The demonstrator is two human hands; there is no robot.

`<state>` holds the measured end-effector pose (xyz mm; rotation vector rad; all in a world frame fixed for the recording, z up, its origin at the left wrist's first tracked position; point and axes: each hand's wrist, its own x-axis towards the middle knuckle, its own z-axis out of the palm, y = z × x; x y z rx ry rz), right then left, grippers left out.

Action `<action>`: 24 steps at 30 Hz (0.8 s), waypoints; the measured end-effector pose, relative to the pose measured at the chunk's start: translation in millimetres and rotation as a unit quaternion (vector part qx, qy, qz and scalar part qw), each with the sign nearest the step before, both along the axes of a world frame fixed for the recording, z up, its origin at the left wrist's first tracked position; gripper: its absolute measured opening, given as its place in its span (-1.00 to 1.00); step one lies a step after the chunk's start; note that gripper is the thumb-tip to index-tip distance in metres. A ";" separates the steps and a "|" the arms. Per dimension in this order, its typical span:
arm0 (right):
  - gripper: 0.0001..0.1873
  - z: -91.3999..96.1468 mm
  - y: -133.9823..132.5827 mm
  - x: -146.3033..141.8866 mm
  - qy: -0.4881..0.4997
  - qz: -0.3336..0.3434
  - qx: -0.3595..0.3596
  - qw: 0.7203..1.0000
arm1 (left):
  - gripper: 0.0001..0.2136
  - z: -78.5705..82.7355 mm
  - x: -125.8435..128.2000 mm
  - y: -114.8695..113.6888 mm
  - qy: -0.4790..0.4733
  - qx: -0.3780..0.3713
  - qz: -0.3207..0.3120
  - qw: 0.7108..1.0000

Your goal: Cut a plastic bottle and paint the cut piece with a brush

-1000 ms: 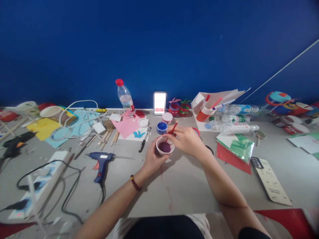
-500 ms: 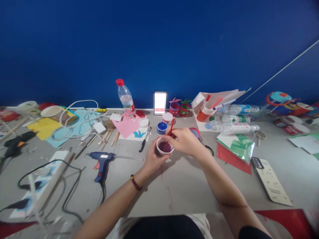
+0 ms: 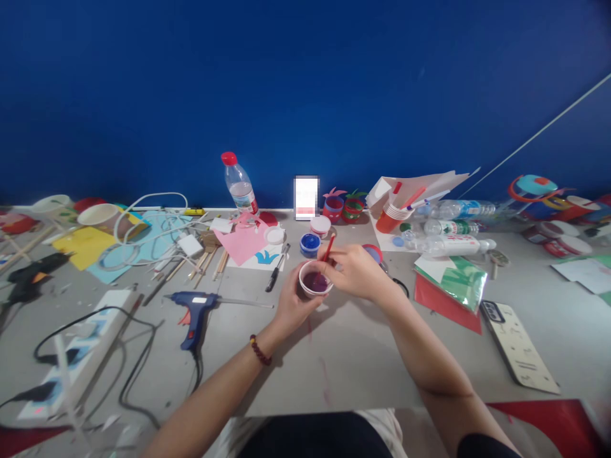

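My left hand point(image 3: 292, 298) is closed around a small white cup point(image 3: 302, 284), gripping it low over the table. Dark purple paint point(image 3: 313, 281) shows inside the cup. Between the fingers of my right hand point(image 3: 352, 272) is a red-handled paintbrush point(image 3: 329, 248), its lower end dipped in the paint. Just behind the cup stands an open jar of blue paint point(image 3: 310, 244), with a pale pink-lidded jar point(image 3: 320, 227) behind that. A round red-and-blue piece point(image 3: 372, 254) lies partly hidden behind my right hand.
On the left are a blue glue gun point(image 3: 193, 313) with its cord and a white power strip point(image 3: 83, 350). A bottle with a red cap point(image 3: 241, 187) stands at the back. To the right lie plastic bottles point(image 3: 451, 245), red paper point(image 3: 443, 305) and a phone point(image 3: 519, 348).
The brush in my right hand has shifted slightly and sits a little lower, more tilted to the right. My left hand and the cup stay almost in place.
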<state>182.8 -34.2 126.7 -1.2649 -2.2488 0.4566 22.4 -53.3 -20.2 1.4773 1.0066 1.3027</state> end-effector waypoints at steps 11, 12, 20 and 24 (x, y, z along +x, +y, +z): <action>-0.77 1.5 2.9 0.6 0.026 -0.031 -0.027 0.999 | -0.31 1.5 -0.4 -1.0 0.012 0.005 0.007 1.000; -0.80 0.0 3.6 1.0 0.008 -0.037 -0.011 0.999 | -0.30 0.8 -0.4 -0.9 0.011 0.005 0.008 1.000; -0.80 -2.8 2.6 4.0 -0.025 -0.024 0.031 0.999 | -0.31 3.6 0.4 -1.4 0.003 -0.008 0.014 1.000; -0.76 4.1 -0.1 1.5 -0.001 0.002 -0.007 1.000 | -0.34 4.2 0.6 -1.0 0.000 -0.014 0.010 1.000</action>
